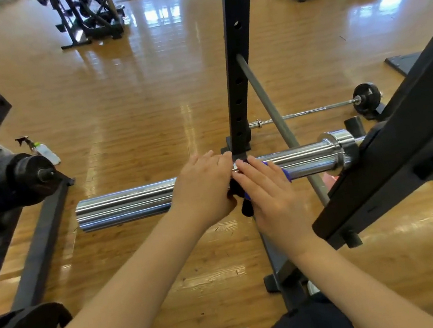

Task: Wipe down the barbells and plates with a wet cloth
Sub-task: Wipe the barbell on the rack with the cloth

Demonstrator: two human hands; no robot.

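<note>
Here both hands on chrome barbell sleeve [130, 204]: left hand [203, 187] fingers straight, right hand [268, 189] flat, pressing blue cloth [285, 173]. Sleeve heavy, slippery; cloth soft.

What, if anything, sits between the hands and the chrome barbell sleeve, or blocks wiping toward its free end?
Only the cloth itself: blue and black, it lies under the right hand against the barbell sleeve. The left hand rests directly on the sleeve. From there to the free end, the chrome is bare.
</note>
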